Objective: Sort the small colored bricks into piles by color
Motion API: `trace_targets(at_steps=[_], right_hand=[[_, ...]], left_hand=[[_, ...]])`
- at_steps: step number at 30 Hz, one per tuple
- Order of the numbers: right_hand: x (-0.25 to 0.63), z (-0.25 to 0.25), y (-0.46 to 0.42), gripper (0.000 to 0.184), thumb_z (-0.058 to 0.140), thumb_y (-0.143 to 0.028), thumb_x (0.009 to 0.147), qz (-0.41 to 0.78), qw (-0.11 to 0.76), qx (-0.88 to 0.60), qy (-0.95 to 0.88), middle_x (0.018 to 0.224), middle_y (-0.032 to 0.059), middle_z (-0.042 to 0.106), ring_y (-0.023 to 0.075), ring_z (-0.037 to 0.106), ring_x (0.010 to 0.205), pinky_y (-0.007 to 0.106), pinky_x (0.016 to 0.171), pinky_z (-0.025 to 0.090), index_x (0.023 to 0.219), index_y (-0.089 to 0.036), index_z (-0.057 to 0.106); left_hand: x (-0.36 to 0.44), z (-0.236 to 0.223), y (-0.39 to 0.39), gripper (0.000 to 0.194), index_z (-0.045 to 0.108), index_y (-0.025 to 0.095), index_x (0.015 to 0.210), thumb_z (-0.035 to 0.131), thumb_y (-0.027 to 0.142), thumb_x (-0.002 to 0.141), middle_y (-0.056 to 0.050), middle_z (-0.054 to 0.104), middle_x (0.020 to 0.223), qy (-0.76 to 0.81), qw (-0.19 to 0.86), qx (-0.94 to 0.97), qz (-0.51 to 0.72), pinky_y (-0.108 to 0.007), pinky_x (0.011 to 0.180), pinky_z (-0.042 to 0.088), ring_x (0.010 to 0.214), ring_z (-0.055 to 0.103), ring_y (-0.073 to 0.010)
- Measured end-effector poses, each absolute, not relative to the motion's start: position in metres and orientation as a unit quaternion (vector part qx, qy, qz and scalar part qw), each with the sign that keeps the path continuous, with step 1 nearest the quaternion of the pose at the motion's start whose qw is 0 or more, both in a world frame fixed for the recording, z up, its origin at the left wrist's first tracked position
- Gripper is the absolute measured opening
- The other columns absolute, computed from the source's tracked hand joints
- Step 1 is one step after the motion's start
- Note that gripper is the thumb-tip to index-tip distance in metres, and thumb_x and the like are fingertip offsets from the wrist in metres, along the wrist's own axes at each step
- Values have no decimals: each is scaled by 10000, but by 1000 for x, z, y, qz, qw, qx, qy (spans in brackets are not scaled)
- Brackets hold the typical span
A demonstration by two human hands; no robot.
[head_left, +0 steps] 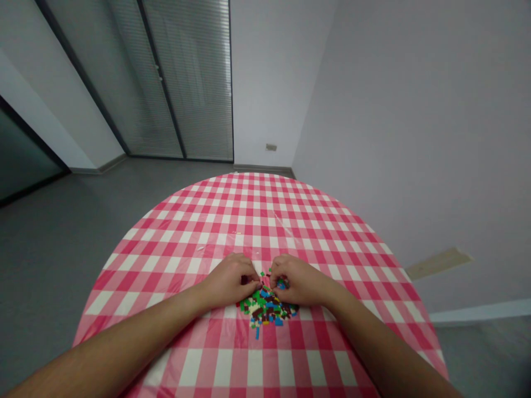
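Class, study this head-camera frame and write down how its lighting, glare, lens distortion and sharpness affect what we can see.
In the head view, the wide lens slants the window blinds and stretches the forearms toward the lower corners; light is soft, with faint shadows by the left hand and right hand; the gingham tablecloth shows slight glare along creases; the small coloured bricks look soft, hard to resolve singly.
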State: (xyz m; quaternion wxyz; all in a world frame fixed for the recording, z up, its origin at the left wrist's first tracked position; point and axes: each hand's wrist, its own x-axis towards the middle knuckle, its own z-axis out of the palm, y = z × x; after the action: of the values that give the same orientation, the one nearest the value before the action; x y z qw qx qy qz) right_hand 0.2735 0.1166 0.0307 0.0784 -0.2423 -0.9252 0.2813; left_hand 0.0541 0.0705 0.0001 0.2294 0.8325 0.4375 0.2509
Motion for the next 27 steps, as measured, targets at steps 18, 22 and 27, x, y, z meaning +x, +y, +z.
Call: trace_targets(at_steps=[18, 22, 27], right_hand=[[273, 26, 121, 100, 636, -151, 841, 267, 102, -248, -926, 826, 48, 684, 177, 592, 800, 294, 729, 431, 839, -178, 733], [267, 24, 118, 123, 610, -231, 881, 317, 176, -314, -878, 803, 47, 698, 161, 595, 718, 278, 658, 430, 867, -175, 719], [259, 14, 116, 105, 676, -291, 825, 440, 243, -365, -784, 727, 23, 679, 153, 589, 654, 259, 575, 422, 822, -189, 699]], left_hand=[[53, 5, 70, 181, 722, 215, 897, 557, 143, 881, -5, 719, 831, 418, 240, 841, 246, -337, 814, 436, 807, 616, -175], [53, 3, 67, 105, 708, 211, 944, 688, 275, 864, -30, 701, 853, 438, 231, 819, 291, -344, 793, 458, 849, 610, -201], [52, -2, 68, 95, 678, 209, 958, 667, 288, 905, -33, 700, 897, 437, 187, 797, 373, -355, 823, 466, 869, 612, -191]])
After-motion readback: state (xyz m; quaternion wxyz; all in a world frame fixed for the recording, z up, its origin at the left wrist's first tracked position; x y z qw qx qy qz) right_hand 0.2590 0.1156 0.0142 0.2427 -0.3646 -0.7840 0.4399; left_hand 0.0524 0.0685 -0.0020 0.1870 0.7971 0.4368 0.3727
